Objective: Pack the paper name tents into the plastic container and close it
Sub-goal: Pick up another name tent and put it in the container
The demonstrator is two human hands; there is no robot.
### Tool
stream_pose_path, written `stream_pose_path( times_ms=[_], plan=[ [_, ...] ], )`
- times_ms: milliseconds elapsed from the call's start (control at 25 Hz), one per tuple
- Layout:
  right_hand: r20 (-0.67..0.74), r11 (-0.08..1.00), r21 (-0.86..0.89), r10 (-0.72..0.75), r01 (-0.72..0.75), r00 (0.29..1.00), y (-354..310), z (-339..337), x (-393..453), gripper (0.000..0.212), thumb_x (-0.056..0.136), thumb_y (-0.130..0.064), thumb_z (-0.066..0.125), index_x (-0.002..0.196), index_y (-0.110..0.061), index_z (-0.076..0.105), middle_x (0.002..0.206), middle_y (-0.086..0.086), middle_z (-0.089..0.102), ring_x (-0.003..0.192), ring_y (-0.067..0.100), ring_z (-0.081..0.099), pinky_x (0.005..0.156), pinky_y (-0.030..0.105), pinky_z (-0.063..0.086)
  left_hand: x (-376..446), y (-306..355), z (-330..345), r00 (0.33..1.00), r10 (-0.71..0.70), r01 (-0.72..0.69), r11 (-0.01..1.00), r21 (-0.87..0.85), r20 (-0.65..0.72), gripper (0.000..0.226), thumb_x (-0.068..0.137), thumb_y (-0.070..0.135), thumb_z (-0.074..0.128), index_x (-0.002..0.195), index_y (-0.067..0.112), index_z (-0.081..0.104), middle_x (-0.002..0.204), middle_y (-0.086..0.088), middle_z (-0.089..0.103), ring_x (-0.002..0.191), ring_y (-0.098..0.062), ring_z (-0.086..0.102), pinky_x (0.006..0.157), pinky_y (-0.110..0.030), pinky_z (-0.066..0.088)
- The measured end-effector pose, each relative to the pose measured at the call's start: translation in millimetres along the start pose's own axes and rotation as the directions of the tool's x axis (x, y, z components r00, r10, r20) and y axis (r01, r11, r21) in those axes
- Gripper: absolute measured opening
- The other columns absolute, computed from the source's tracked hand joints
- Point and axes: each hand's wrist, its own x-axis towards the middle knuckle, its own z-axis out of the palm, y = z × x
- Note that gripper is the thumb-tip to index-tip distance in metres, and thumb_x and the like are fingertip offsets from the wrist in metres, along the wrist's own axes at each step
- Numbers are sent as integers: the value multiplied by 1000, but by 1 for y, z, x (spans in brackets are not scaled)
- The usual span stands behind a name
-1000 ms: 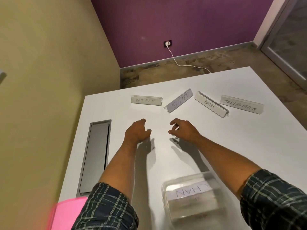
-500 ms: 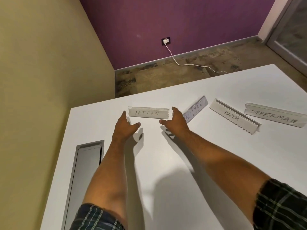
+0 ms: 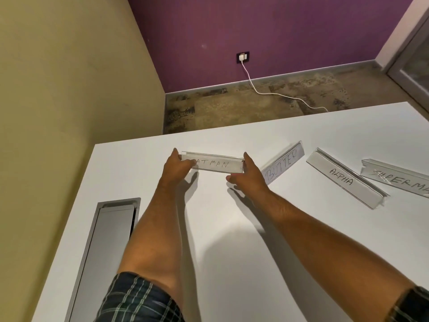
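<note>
While seemingly lifted, BATMAN tent [image 3: 214, 164] spans 2 hands [image 3: 177, 167]

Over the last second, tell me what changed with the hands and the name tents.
Both hands reached forward from the middle of the table to the BATMAN tent. The left hand now grips its left end and the right hand its right end. The BUTTER, ALPHA and SUPERMAN tents lie where they were. The container is now out of view.

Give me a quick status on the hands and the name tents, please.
Left hand and right hand grip the BATMAN tent by its ends. BUTTER tent close beside right hand. Container not in view.
</note>
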Motion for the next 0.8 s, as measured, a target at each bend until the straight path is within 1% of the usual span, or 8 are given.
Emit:
stream_pose_path(
  times_ms=[120, 240, 320, 360, 440, 520, 680, 800],
  plan=[
    [-13, 998, -27, -53, 52, 999, -4, -1, -10, 92, 83, 1, 74, 157, -23, 27, 143, 0, 47, 119, 18, 60, 100, 36, 53, -16, -3, -13, 984, 123, -80, 951, 299, -129, 44, 84, 16, 70, 125, 2, 62, 121, -15, 68, 115, -33, 62, 91, -33, 48],
    [-50, 991, -88, -102, 97, 994, -11, -4, -30, 86, 82, 2, 74, 154, -24, 35, 127, -1, 51, 97, 15, 65, 74, 21, 59, -43, -6, -32, 983, 111, -60, 947, 316, -144, 50, 80, 20, 77, 126, 4, 65, 117, -14, 70, 112, -31, 64, 93, -33, 48],
    [-43, 951, -267, -173, 156, 984, -16, -10, -49, 88, 79, -4, 81, 153, -24, 36, 122, 0, 50, 84, 11, 61, 54, 5, 47, -66, -7, -46, 993, 60, -27, 956, 293, -104, 48, 76, 22, 82, 119, 6, 69, 103, -9, 71, 97, -25, 67, 83, -29, 51],
    [0, 906, -376, -213, 197, 977, -18, -16, -62, 92, 76, -10, 84, 153, -23, 35, 123, 0, 50, 90, 14, 60, 60, 6, 48, -82, -6, -53, 997, 40, -19, 958, 286, -69, 44, 74, 23, 85, 113, 7, 71, 96, -7, 71, 88, -22, 67, 76, -27, 51],
    [111, 790, -561, -226, 249, 968, -23, -35, -92, 99, 71, -19, 89, 153, -22, 33, 129, 2, 47, 110, 20, 59, 85, 27, 54, -118, -3, -66, 999, 36, -41, 967, 252, 23, 32, 70, 22, 87, 95, 6, 75, 82, -6, 74, 74, -18, 67, 69, -27, 52],
    [202, 691, -668, -187, 275, 961, -26, -61, -123, 99, 69, -22, 90, 152, -21, 35, 131, 3, 46, 117, 22, 58, 94, 38, 52, -162, -1, -72, 989, 43, -70, 979, 191, 140, 22, 69, 22, 88, 81, 5, 78, 69, -9, 76, 63, -14, 68, 63, -27, 51],
    [318, 459, -805, -200, 375, 927, -29, -119, -182, 80, 69, -28, 89, 140, -23, 52, 127, 0, 52, 113, 20, 61, 86, 32, 50, -249, 8, -63, 960, 33, -81, 984, 160, 279, 29, 68, 25, 91, 81, 2, 79, 70, -13, 75, 58, -13, 67, 57, -22, 45],
    [376, 321, -847, -199, 423, 905, -28, -164, -229, 71, 62, -44, 89, 126, -32, 59, 108, -7, 57, 99, 16, 64, 71, 28, 40, -305, 21, -46, 921, 1, -87, 975, 202, 390, 35, 67, 30, 91, 86, 3, 79, 79, -13, 77, 65, -12, 68, 63, -24, 45]
  ],
)
